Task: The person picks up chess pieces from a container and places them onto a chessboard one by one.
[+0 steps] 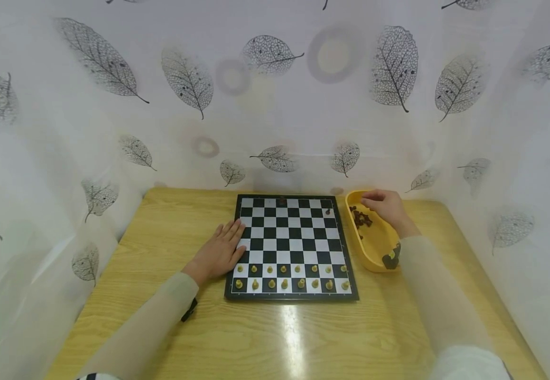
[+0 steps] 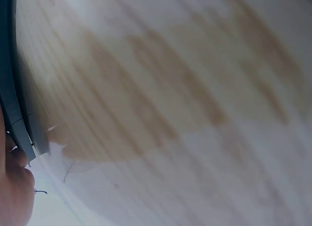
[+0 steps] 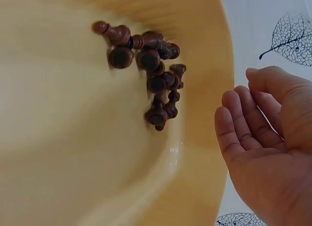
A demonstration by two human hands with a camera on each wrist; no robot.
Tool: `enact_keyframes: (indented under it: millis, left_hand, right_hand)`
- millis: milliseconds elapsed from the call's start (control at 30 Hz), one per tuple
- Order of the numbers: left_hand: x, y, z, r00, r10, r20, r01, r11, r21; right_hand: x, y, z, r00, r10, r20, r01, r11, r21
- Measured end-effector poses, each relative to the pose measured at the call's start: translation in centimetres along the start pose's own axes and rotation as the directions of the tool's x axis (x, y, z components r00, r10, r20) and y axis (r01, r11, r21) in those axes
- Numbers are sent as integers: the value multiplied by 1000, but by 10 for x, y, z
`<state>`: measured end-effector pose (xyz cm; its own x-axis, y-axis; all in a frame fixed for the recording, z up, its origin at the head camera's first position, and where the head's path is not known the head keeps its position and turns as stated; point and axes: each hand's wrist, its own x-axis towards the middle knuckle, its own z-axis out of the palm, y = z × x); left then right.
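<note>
My left hand point(image 1: 218, 250) rests palm down with straight fingers on the left edge of a black-and-white chessboard point(image 1: 296, 296). Pale yellow chess pieces point(image 1: 301, 283) stand in two rows along the near side. On the far side are two dark chess pieces, one in the back row point(image 1: 282, 201) and a small one point(image 1: 328, 211) near the right corner. My right hand point(image 1: 385, 207) hovers over the far end of a yellow tray point(image 1: 367, 263). Its fingers bend loosely, and no piece shows between them. Brown chess pieces point(image 3: 156, 83) lie heaped in the tray.
Both board and tray sit on a wooden table point(image 1: 184, 203). A white curtain point(image 1: 275, 126) printed with leaves hangs behind and at both sides. A dark patch point(image 1: 391, 257) marks the tray's near right end, close to my right sleeve.
</note>
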<state>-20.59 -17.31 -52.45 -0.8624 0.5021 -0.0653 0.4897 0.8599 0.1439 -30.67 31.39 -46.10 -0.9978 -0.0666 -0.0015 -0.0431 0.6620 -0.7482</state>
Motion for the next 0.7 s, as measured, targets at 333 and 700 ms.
enact_keyframes:
  millis: [333,700]
  left_hand:
    - [1,0,2,1000,4,0,-4,1000,-7]
    - [0,0,1,1000,-1,-10,1,1000,-24]
  right_hand:
    - [-6,6,-13,998,20,52,-16,997,-80]
    - [-6,5,-20,972,86,220,-39,977,-211]
